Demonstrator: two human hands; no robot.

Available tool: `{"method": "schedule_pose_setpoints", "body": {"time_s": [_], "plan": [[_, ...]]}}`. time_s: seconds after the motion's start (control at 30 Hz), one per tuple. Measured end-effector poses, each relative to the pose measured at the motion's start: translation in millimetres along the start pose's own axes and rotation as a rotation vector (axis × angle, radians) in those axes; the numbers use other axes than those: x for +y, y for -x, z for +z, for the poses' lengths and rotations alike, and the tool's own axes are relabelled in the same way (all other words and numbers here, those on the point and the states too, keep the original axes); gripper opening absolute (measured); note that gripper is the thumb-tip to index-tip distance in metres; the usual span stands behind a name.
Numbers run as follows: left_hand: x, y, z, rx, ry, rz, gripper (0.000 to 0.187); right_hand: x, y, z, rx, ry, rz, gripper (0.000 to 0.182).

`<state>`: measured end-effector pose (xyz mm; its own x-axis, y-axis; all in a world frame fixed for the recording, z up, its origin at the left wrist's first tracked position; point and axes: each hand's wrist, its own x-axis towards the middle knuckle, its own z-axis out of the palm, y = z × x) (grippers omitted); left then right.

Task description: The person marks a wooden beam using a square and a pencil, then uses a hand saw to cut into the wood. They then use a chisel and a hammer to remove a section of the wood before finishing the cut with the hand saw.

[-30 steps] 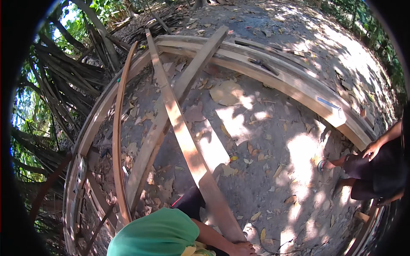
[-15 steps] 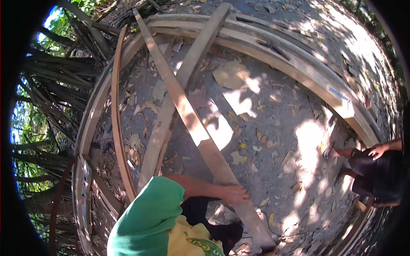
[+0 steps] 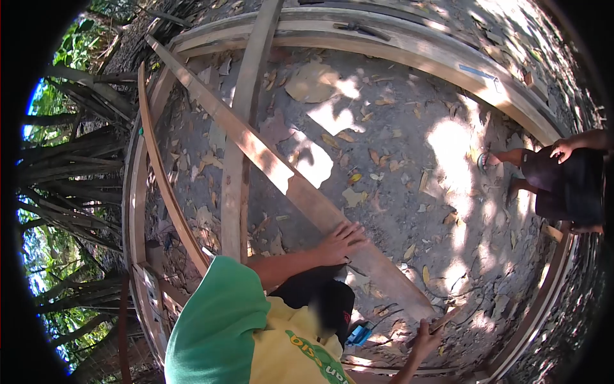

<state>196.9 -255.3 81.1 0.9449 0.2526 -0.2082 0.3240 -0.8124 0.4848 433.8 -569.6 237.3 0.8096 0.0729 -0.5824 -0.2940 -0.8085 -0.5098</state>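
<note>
My left hand (image 3: pixel 342 244) lies flat across a long wooden plank (image 3: pixel 307 200), fingers spread over its face. The plank slants from the upper left toward the lower right and crosses a second wooden beam (image 3: pixel 246 115). At the plank's near end, my right hand (image 3: pixel 423 342) has its fingers closed round a thin brown piece of wood (image 3: pixel 449 318). That piece sits right beside the plank's end, and its lower part is hidden in my hand. A small blue object (image 3: pixel 359 335) lies between my knee and my right hand.
Curved stacked beams (image 3: pixel 409 67) run along the far side, bearing a dark tool (image 3: pixel 362 31) and a blue metal square (image 3: pixel 478 72). A narrow bent strip (image 3: pixel 167 176) stands at the left. Another person (image 3: pixel 569 179) is at the right. Dry leaves litter the ground.
My right hand has come into view with the thin wooden piece. My left hand remains on the plank, now with fingers more spread. The view has shifted, and the blue object now shows.
</note>
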Motion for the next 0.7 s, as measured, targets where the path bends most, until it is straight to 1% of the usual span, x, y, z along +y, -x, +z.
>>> {"method": "schedule_pose_setpoints", "body": {"time_s": [0.03,0.13,0.23,0.27,0.33,0.37,0.43,0.47,0.53,0.57,0.6,0.67,0.7], "plan": [[-1.6,9.7,-3.3,0.035,0.070,-0.023,0.086,-20.5,20.5,6.7,-0.021,-0.064,-0.055,0.049],[-26.5,50.3,-12.5,0.154,-0.029,-0.191,0.083,-27.7,48.9,29.6,0.062,0.086,-0.468,0.054],[-70.1,99.7,-13.4,0.234,-0.157,-0.547,0.080,-84.5,105.8,67.2,-0.201,-0.598,-0.258,0.058],[-83.8,115.5,-17.6,0.306,-0.124,-0.700,0.078,-73.4,112.6,84.4,-0.252,-0.567,-0.311,0.063],[-110.6,141.0,-24.1,0.468,-0.095,-1.011,0.074,-57.7,137.3,115.2,-0.366,-0.635,-0.284,0.057],[-143.9,154.4,-8.6,0.664,0.013,-1.155,0.077,-50.1,144.1,133.4,-0.403,-0.682,-0.284,0.047],[-195.6,175.4,-1.5,0.843,0.024,-1.418,0.084,-45.8,155.7,164.1,-0.458,-0.762,-0.311,0.026],[-214.2,174.6,2.3,0.951,0.102,-1.609,0.088,-57.0,168.1,167.2,-0.512,-0.771,-0.232,0.025],[-214.2,164.1,-26.0,0.879,0.221,-1.731,0.099,-84.9,188.5,160.0,-0.625,-0.770,-0.060,0.023],[-227.9,158.3,-29.3,0.910,0.276,-1.684,0.103,-83.3,189.3,164.7,-0.683,-0.755,-0.071,0.022],[-244.8,146.1,-33.9,0.949,0.339,-1.628,0.106,-85.7,188.7,170.2,-0.695,-0.740,-0.059,0.022],[-263.5,106.8,-53.2,0.947,0.433,-1.561,0.113,-90.3,192.0,176.7,-0.713,-0.699,-0.023,0.023],[-281.1,87.3,-53.5,1.017,0.452,-1.539,0.112,-92.5,192.4,181.6,-0.692,-0.680,-0.055,0.025]]}}
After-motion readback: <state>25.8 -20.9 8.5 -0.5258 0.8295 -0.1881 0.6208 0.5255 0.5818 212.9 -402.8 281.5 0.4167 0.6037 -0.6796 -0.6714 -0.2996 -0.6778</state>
